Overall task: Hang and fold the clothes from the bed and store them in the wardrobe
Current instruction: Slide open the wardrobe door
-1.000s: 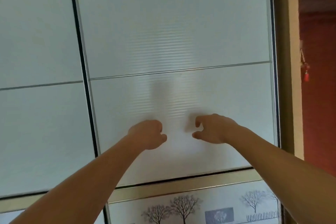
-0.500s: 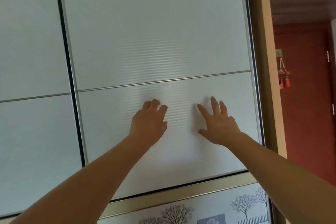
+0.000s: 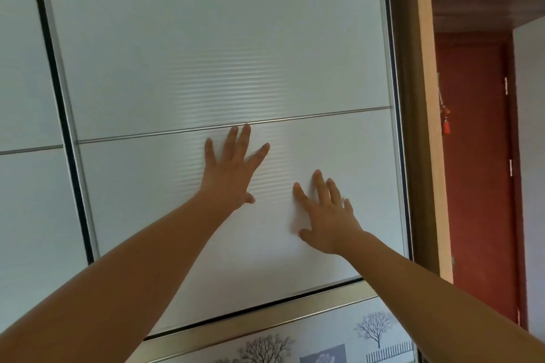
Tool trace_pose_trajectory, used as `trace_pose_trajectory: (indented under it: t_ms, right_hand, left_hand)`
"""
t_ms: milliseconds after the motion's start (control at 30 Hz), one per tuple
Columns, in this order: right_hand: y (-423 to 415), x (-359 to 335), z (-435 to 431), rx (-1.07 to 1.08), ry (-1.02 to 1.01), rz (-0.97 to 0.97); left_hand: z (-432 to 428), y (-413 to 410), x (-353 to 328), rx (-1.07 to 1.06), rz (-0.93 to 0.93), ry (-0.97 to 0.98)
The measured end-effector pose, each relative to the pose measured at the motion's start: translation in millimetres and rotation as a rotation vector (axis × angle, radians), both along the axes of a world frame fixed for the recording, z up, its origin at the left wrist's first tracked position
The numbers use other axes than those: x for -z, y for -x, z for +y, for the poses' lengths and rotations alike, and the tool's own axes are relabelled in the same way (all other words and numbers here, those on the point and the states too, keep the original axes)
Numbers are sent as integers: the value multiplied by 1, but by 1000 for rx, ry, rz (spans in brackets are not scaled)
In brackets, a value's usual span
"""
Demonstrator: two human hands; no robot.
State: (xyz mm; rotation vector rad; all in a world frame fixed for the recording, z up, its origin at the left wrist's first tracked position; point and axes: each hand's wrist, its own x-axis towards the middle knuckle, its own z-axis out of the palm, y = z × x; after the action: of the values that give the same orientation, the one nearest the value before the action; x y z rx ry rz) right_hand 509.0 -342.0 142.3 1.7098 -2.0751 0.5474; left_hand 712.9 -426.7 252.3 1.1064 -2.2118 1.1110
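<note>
Both hands are pressing flat, fingers spread, against the sliding wardrobe door (image 3: 206,53): left hand (image 3: 233,168) higher, right hand (image 3: 327,215) lower and nearer the door's upright right edge, which is meeting the wardrobe frame (image 3: 413,127). Opening is probably requiring a leftward push. No clothes are showing.

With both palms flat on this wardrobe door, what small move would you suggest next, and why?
Probably press and slide the door panel leftward. The left hand and right hand lie flat on it, fingers spread; no handle shows, and its right edge meets the wardrobe frame, so only leftward travel seems open.
</note>
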Motion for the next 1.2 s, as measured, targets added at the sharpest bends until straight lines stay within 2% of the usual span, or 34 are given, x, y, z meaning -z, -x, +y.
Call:
trace_pose_trajectory:
  t_ms: [167, 267, 367, 467, 533, 633, 767, 933, 1100, 1200]
  right_hand:
    - [14, -23, 11, -37, 186, 148]
    - [31, -47, 16, 97, 269, 170]
    - [51, -63, 15, 293, 384, -6]
    - [65, -64, 10, 357, 468, -337]
    - [70, -55, 1, 315, 431, -569]
    - [68, -31, -11, 66, 410, -846]
    - [57, -3, -20, -92, 392, -1032]
    - [34, 17, -35, -217, 384, -1111]
    - [-4, 24, -50, -334, 440, -1065]
    - [-27, 31, -56, -411, 405, -1050]
  left_hand:
    - [-11, -23, 1, -28, 4, 23]
    - [-15, -39, 3, -53, 8, 36]
    - [-17, -57, 4, -89, 5, 55]
    - [-17, -75, 3, -105, 18, 41]
    - [-17, -85, 4, -114, 30, 23]
    - [-15, -97, 7, -115, 72, 1]
    - [-11, -99, 13, -81, 195, -66]
    - [-7, -84, 24, -69, 264, -85]
    - [-5, -58, 32, -34, 210, -92]
    - [-10, -56, 37, -30, 252, -84]
